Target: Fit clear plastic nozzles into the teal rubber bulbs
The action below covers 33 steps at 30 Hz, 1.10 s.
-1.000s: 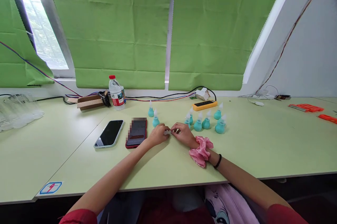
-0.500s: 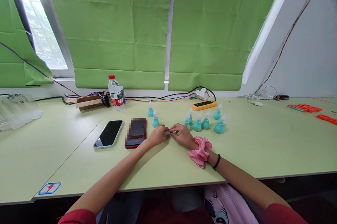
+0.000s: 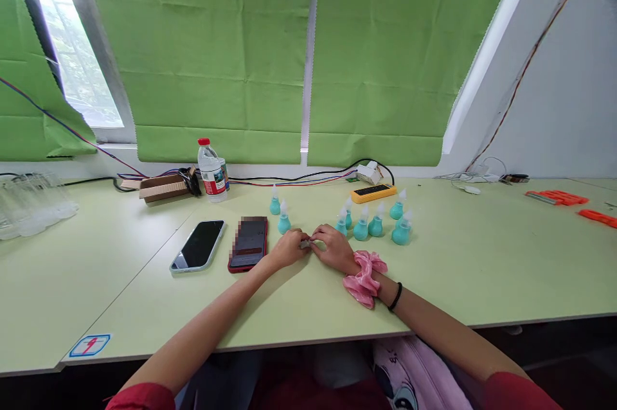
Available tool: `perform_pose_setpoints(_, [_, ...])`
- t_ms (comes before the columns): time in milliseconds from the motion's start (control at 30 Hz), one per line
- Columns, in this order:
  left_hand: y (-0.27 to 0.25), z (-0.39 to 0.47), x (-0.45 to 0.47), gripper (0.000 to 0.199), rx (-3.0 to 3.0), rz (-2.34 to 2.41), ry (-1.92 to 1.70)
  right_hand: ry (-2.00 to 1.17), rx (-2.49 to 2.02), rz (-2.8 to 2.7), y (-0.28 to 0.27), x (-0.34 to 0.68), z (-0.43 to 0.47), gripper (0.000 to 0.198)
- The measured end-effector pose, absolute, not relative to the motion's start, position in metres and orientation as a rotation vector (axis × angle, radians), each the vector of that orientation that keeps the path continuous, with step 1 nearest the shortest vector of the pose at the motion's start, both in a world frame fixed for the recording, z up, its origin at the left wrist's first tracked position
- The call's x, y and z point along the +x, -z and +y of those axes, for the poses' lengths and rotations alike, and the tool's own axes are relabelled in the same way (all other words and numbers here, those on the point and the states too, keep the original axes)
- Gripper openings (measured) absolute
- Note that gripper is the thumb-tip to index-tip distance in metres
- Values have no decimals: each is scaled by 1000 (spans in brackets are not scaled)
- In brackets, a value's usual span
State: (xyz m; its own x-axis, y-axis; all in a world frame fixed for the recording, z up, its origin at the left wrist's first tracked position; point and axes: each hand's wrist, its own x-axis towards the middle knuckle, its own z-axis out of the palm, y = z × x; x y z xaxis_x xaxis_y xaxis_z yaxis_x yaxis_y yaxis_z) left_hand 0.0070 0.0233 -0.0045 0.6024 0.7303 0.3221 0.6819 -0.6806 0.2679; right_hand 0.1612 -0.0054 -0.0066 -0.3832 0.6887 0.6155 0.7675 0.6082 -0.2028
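Note:
My left hand (image 3: 290,247) is closed, its fingertips pinched on a small translucent piece (image 3: 304,244) just above the table. From the other side, my right hand (image 3: 333,248) meets it with thumb and forefinger pressed at the same piece. Fingers cover most of that piece, so its exact kind is unclear. Just beyond my left hand stand two teal squeeze bulbs with clear pointed tips, the nearer bulb (image 3: 284,223) close to my knuckles. Several more such bulbs (image 3: 360,230) stand in a loose group beyond my right hand, one partly hidden behind it.
Two phones, a pale-edged one (image 3: 198,246) and a red-cased one (image 3: 247,243), lie to the left. Behind are a water bottle (image 3: 212,172), a cardboard box (image 3: 164,188), cables and a yellow device (image 3: 374,193). Clear containers (image 3: 36,204) stand far left; orange tools (image 3: 559,196) lie far right.
Both hands keep nearly the same place and the same pinch on the small piece, with only a slight shift of the right fingers. The bulbs and phones have not moved.

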Motion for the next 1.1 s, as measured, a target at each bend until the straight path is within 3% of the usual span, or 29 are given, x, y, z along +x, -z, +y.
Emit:
perform_pose_setpoints(733, [7,25,7,15,2702,1214,-592,495,-1186,-2441,2,161,-7,17])
perform_pose_setpoints(1100, [4,24,7,15,2695,1204,-592,176,-1140,-2264,8,162,-5,17])
